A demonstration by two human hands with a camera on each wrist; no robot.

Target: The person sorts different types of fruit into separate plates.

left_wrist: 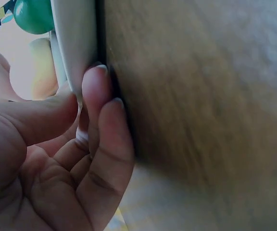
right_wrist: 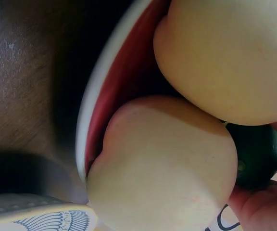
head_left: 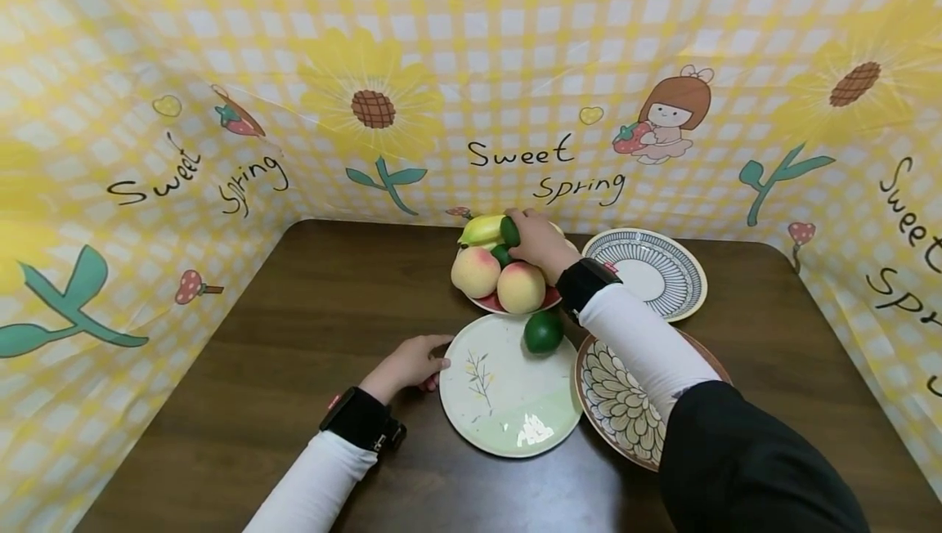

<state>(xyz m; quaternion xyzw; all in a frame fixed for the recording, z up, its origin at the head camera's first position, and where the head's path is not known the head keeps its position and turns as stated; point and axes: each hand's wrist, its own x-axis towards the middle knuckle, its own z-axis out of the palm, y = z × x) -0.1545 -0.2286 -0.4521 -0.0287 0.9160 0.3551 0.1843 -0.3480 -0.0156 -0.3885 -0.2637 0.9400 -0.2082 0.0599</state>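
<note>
My right hand (head_left: 524, 232) reaches over a red plate (head_left: 548, 298) piled with fruit and curls its fingers round a dark green fruit (head_left: 509, 230) at the top of the pile, next to a yellow fruit (head_left: 482, 229). Two peaches (head_left: 476, 271) sit at the front of that plate. In the right wrist view the peaches (right_wrist: 167, 168), the red plate's rim (right_wrist: 88, 139) and the dark green fruit (right_wrist: 256, 156) fill the frame. My left hand (head_left: 438, 361) pinches the left rim of a white plate (head_left: 508, 402). Its fingertips (left_wrist: 96, 82) press on that rim (left_wrist: 76, 48). A green round fruit (head_left: 543, 331) lies on the white plate.
A blue-striped plate (head_left: 680, 271) stands at the back right, and a brown flower-pattern plate (head_left: 621, 410) lies to the right of the white one, partly under my right sleeve. The dark wooden table (head_left: 294, 312) is walled by a yellow checked cloth (head_left: 147, 149).
</note>
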